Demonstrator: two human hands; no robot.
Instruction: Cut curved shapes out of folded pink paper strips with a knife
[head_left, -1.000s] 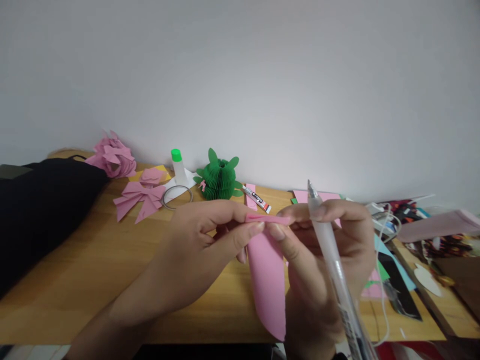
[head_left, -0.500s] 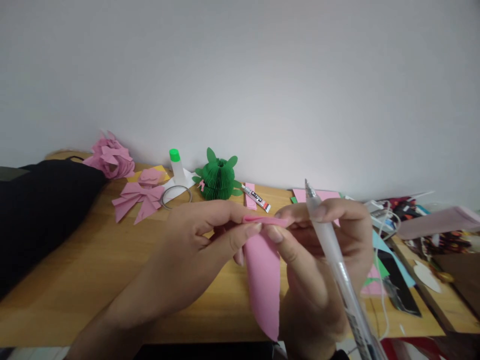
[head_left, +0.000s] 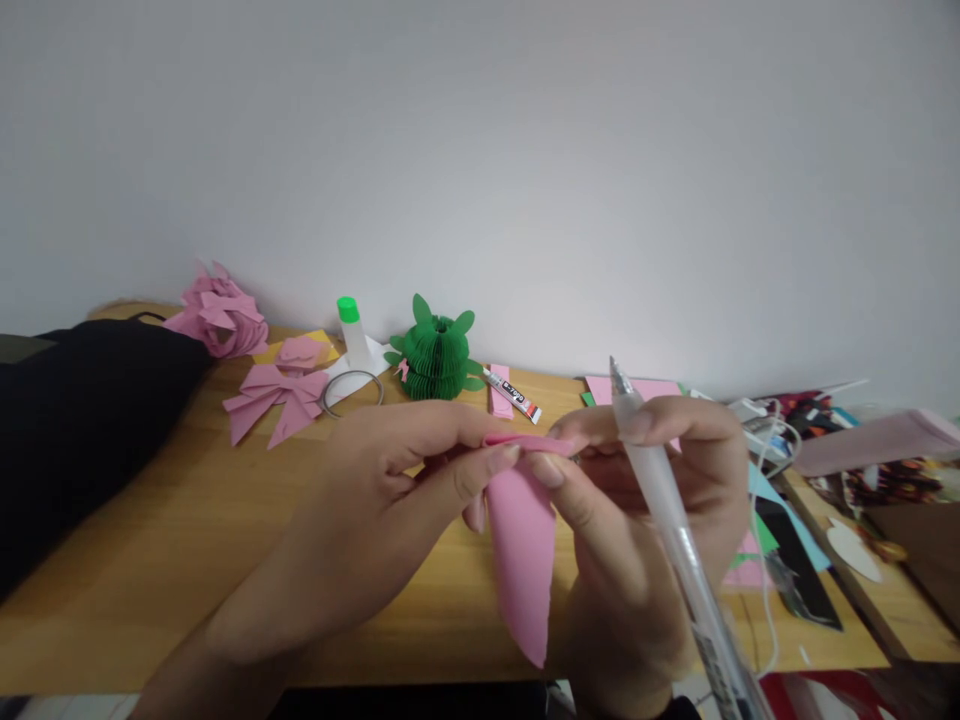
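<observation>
My left hand [head_left: 375, 500] pinches the top edge of a folded pink paper piece [head_left: 521, 555] between thumb and forefinger. Facing it, my right hand [head_left: 637, 520] pinches the same edge. A translucent white pen [head_left: 675, 540] also rests in my right hand, running between the fingers with its tip pointing up. The pink paper hangs down between both hands above the wooden table [head_left: 187, 540] and tapers to a point near the front edge.
Along the back wall lie a pink paper flower [head_left: 217, 312], a pink paper bow [head_left: 274, 398], a green-capped glue bottle [head_left: 351, 335], a metal ring [head_left: 351, 392], a green honeycomb paper plant [head_left: 439, 355] and a small glue tube [head_left: 514, 397]. Black fabric [head_left: 82, 420] covers the left. Paper scraps and a white cable [head_left: 765, 470] clutter the right.
The hanging pink paper has narrowed and its lower tip has shifted slightly left and up. Both hands stay pinched at its top edge almost in place.
</observation>
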